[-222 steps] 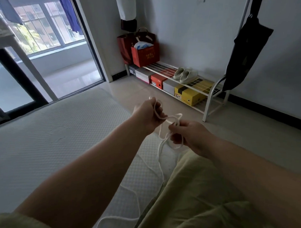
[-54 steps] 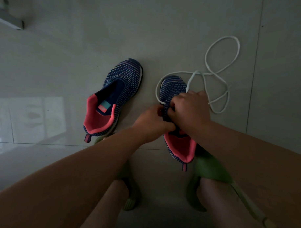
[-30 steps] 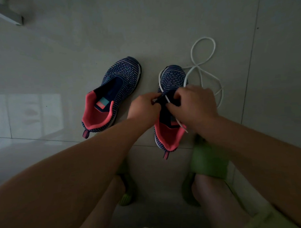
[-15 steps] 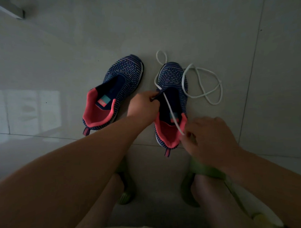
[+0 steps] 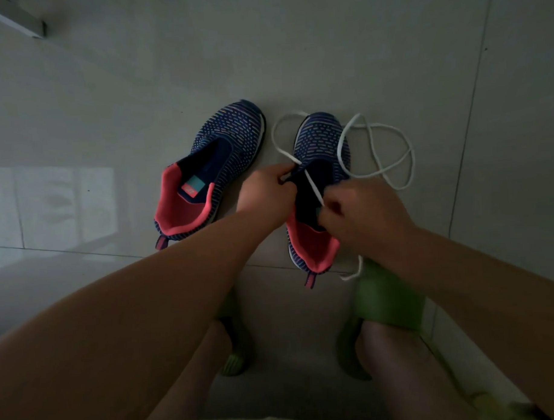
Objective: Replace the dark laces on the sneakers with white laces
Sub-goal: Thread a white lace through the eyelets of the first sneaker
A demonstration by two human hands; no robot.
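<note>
A pale window reflection (image 5: 49, 205) lies on the tiled floor (image 5: 295, 52) toward its left side, with bare tile above and around it. Right of that sits the left sneaker (image 5: 217, 168), navy knit with a coral collar, toe pointing away, no lace in it, apart from both hands. The left hand (image 5: 265, 194) comes next, fingers curled and pinching the near edge of the right sneaker (image 5: 322, 139) at its opening. A white lace (image 5: 374, 150) loops off the toe on the left side, crosses the tongue in one diagonal strand, and sprawls in loose loops on the tile just right of the shoe. The right hand (image 5: 363, 213) is curled over the shoe's opening, pinching that strand. Green slippers (image 5: 388, 297) stand below the sneakers. A grout line (image 5: 465, 140) runs down the floor further right, open tile beyond it.
</note>
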